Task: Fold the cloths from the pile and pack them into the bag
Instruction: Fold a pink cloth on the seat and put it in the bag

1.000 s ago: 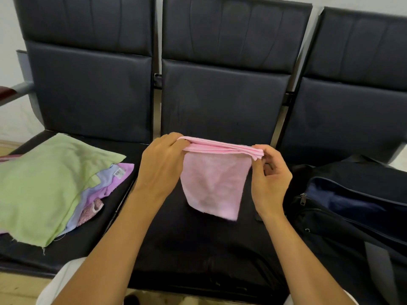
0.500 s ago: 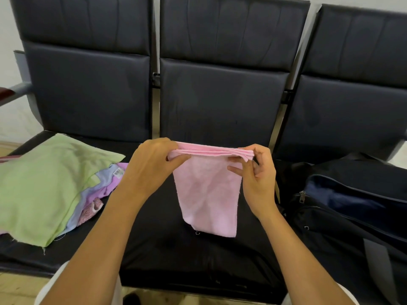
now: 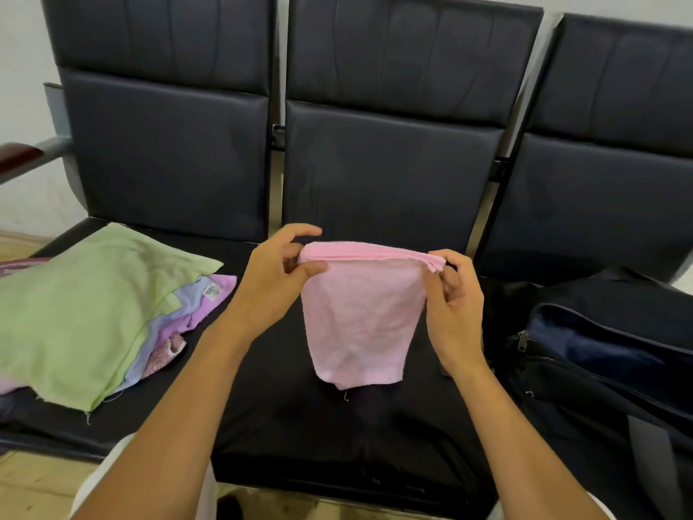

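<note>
A pink cloth [image 3: 362,317], folded over at its top edge, hangs in the air above the middle seat. My left hand [image 3: 275,281] pinches its top left corner and my right hand [image 3: 452,305] pinches its top right corner. On the left seat lies the pile of cloths [image 3: 75,313], a green one on top with blue, purple and patterned ones under it. A dark open bag [image 3: 607,354] sits on the right seat, its zip undone and its inside dark blue.
A row of three black padded seats [image 3: 386,174] with high backs stands against a pale wall. An armrest [image 3: 22,155] juts out at the far left. The floor shows below the seat's front edge.
Both hands stay on the pink cloth's top edge. Its hanging lower part has dropped lower and now hangs straighter, and my left fingers have spread a little.
</note>
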The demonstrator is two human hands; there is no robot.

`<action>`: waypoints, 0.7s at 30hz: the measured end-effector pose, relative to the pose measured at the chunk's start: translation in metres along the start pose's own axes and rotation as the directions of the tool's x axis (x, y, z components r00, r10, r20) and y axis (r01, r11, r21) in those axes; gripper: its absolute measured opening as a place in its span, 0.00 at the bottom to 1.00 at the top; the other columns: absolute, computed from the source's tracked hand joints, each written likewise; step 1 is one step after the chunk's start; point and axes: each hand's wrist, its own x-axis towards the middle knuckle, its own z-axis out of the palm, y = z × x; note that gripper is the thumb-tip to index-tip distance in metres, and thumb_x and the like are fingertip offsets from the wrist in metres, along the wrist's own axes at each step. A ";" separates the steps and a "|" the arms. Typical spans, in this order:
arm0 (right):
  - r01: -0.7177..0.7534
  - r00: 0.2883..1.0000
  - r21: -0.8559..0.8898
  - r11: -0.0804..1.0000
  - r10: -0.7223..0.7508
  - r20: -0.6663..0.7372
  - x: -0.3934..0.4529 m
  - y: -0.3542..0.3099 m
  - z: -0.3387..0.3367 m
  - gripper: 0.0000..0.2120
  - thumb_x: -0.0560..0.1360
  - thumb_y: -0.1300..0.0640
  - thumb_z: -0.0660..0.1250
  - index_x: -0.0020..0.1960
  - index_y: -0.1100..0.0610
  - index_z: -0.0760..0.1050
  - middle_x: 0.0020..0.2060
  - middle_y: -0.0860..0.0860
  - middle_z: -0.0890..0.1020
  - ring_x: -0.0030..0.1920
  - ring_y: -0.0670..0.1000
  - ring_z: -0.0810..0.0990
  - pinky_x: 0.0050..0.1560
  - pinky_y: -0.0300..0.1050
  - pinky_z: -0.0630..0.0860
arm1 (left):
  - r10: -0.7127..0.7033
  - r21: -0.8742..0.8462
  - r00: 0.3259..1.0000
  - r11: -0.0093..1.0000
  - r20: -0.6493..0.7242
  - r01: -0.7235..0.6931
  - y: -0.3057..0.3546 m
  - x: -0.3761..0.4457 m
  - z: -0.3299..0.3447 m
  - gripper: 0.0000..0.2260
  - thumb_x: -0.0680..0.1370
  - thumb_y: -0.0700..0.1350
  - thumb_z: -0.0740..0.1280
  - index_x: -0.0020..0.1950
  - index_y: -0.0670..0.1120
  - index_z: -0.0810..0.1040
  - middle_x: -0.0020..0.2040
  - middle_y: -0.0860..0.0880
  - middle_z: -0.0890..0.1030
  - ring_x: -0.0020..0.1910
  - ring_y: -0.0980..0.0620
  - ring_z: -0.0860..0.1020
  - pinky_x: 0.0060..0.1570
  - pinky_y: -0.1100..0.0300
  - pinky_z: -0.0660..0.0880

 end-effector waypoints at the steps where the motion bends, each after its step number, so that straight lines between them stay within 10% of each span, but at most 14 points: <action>1: 0.008 1.000 -0.011 1.000 -0.008 -0.010 0.000 -0.001 0.000 0.07 0.81 0.59 0.65 0.58 0.53 0.75 0.51 0.40 0.80 0.49 0.41 0.80 0.46 0.36 0.77 | -0.009 0.025 1.000 1.000 0.009 0.009 0.000 0.000 -0.001 0.14 0.76 0.42 0.70 0.61 0.50 0.77 0.54 0.53 0.82 0.51 0.56 0.80 0.50 0.64 0.79; 11: -0.121 0.993 0.004 0.993 0.121 -0.011 0.007 0.008 -0.003 0.06 0.81 0.63 0.61 0.53 0.61 0.76 0.41 0.38 0.80 0.44 0.37 0.78 0.44 0.30 0.74 | -0.234 -0.187 0.941 0.941 0.244 0.282 0.014 -0.008 0.005 0.06 0.82 0.53 0.57 0.49 0.58 0.73 0.44 0.67 0.76 0.44 0.72 0.75 0.39 0.74 0.74; 15: -0.231 0.973 0.019 0.973 0.230 0.029 0.005 0.003 0.001 0.08 0.81 0.60 0.61 0.57 0.56 0.78 0.46 0.40 0.82 0.48 0.40 0.81 0.49 0.39 0.78 | -0.317 -0.401 0.928 0.838 0.195 0.370 0.021 -0.006 0.010 0.04 0.81 0.54 0.59 0.48 0.59 0.73 0.51 0.59 0.75 0.48 0.60 0.75 0.42 0.64 0.72; 21: -0.594 0.775 0.119 0.795 0.527 0.350 0.002 -0.006 0.001 0.13 0.79 0.50 0.65 0.61 0.52 0.79 0.54 0.46 0.85 0.57 0.49 0.83 0.55 0.47 0.80 | -0.474 -0.525 0.871 0.712 0.131 0.466 0.017 0.001 0.009 0.11 0.80 0.55 0.62 0.61 0.56 0.74 0.56 0.53 0.77 0.52 0.54 0.76 0.46 0.58 0.73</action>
